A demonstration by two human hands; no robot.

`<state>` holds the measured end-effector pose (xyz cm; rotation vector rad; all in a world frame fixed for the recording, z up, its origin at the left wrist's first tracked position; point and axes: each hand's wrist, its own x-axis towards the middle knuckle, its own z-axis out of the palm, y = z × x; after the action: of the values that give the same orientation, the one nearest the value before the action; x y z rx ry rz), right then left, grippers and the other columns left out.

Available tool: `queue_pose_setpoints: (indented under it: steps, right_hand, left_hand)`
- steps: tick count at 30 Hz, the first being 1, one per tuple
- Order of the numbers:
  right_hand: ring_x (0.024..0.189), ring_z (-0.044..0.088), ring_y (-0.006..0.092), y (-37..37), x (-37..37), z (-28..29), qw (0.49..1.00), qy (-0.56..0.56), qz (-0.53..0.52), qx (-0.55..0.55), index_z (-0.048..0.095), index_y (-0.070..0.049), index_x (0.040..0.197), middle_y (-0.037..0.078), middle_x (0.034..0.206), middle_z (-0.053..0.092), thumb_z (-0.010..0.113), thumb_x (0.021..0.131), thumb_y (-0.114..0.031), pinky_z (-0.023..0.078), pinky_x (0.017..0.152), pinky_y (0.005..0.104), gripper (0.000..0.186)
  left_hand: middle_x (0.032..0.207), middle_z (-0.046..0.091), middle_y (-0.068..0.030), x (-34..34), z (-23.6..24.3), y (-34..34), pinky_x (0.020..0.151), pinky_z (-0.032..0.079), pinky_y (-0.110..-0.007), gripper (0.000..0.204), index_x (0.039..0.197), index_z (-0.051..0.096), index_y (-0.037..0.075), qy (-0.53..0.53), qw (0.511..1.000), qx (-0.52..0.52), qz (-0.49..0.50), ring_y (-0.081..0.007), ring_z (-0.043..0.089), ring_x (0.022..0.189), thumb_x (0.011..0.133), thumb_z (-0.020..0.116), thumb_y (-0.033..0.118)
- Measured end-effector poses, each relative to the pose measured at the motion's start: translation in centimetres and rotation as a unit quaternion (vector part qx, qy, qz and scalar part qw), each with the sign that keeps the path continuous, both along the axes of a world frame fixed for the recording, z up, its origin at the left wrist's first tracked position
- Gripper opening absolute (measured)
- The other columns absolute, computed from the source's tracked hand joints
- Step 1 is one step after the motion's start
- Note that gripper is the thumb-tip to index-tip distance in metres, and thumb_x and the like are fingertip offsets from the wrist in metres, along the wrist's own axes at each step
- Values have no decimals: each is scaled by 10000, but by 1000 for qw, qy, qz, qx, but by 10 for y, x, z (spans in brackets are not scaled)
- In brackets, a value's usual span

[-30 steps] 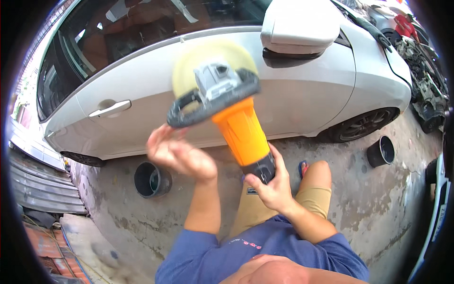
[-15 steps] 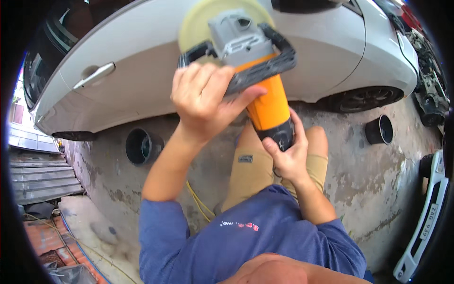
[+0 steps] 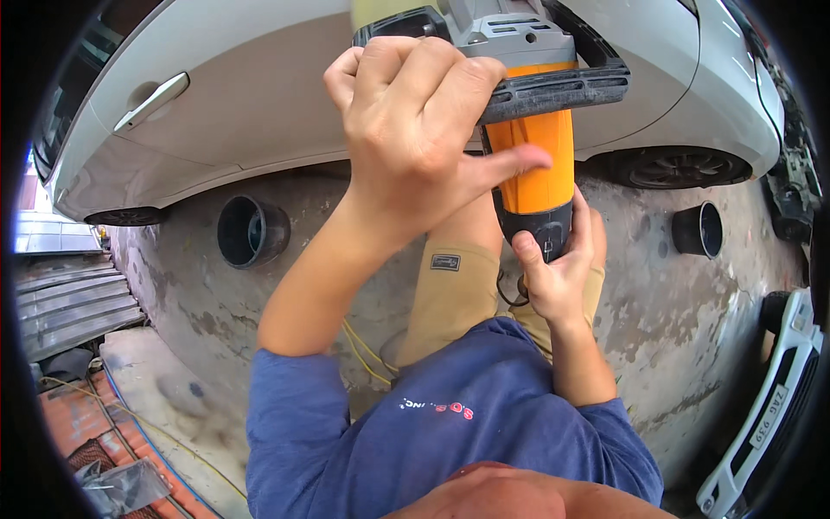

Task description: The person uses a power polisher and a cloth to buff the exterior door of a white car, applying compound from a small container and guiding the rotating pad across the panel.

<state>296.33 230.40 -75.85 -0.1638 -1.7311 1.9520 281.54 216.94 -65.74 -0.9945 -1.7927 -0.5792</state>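
Note:
An orange car polisher (image 3: 540, 160) with a grey head is in both my hands, up against the side of a white car (image 3: 268, 95). My left hand (image 3: 415, 121) is wrapped round its black loop handle (image 3: 562, 93), the thumb lying out over the orange body. Lower down, my right hand (image 3: 558, 277) grips the black rear end. Only a sliver of the pale yellow pad (image 3: 380, 10) shows at the top edge; whether it touches the paint is hidden. A dark cord (image 3: 514, 301) hangs below the tool.
Black buckets stand on the worn concrete, one at left (image 3: 251, 232), another at right (image 3: 699, 230). A yellow cable (image 3: 363, 353) runs by my legs. A loose white bumper (image 3: 761, 415) lies at the far right. Corrugated sheets (image 3: 73, 303) are at the left.
The polisher has moved to the right along the car and higher in view, so most of its pad has left the picture. Both hands keep their grip.

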Motion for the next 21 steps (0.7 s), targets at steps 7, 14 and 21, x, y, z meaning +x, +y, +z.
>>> queue_pose_setpoints:
  steps: [7,14,21]
  right_hand:
    - [1280,576,246,0,-15,0,997,-30,19,-64,369,49,1509,159,1369,589,874,858,-255,462,1079,381,878]
    - [1255,581,246,-12,-15,-9,999,-5,32,-11,321,86,1518,176,1348,584,860,867,-313,457,1070,375,935]
    - [1254,593,268,2,16,-21,996,-22,14,-84,330,104,1499,198,1349,577,881,842,-315,471,1065,380,954]
  left_hand:
    - [872,662,-33,-6,13,1,828,441,-385,608,931,709,75,-23,999,-22,-34,-278,599,893,569,945,502]
    - [871,672,-24,-7,21,-8,823,446,-383,554,918,712,85,-6,999,-47,-18,-271,599,886,570,960,438]
    - [840,675,-18,10,5,12,838,450,-376,469,922,736,90,-30,996,-74,-45,-253,608,826,601,952,356]
